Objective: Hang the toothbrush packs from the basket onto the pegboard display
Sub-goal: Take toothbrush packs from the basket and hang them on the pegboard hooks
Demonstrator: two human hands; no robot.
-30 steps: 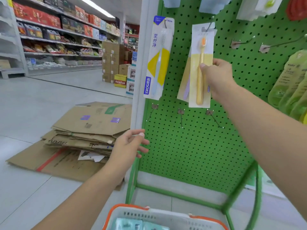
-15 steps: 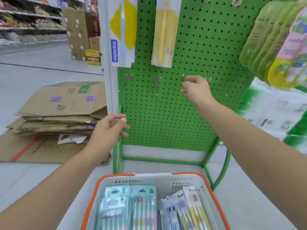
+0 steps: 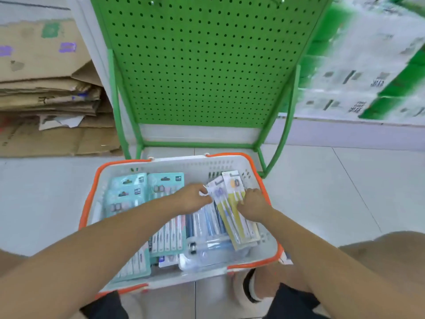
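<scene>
A white basket with an orange rim [image 3: 91, 187] stands on the floor below the green pegboard [image 3: 202, 65]. It holds several toothbrush packs: teal ones [image 3: 165, 181] on the left, blue ones [image 3: 204, 223] in the middle, a yellow pack [image 3: 234, 183] and a purple-brush pack [image 3: 218, 192] on the right. My left hand [image 3: 193, 198] pinches the top corner of the purple-brush pack. My right hand [image 3: 254, 203] curls round the right edge of the yellow pack. Only the bare lower part of the pegboard shows.
Flattened cardboard boxes [image 3: 46, 93] are piled on the floor left of the pegboard stand. Blurred green-and-white stacked packages [image 3: 368, 70] fill the right. The stand's green frame legs [image 3: 271, 162] reach the floor just behind the basket. My knees flank the basket.
My view has tipped down from the pegboard to the basket. My right hand let go of the hung yellow pack, and both hands dropped into the basket onto the packs at its right.
</scene>
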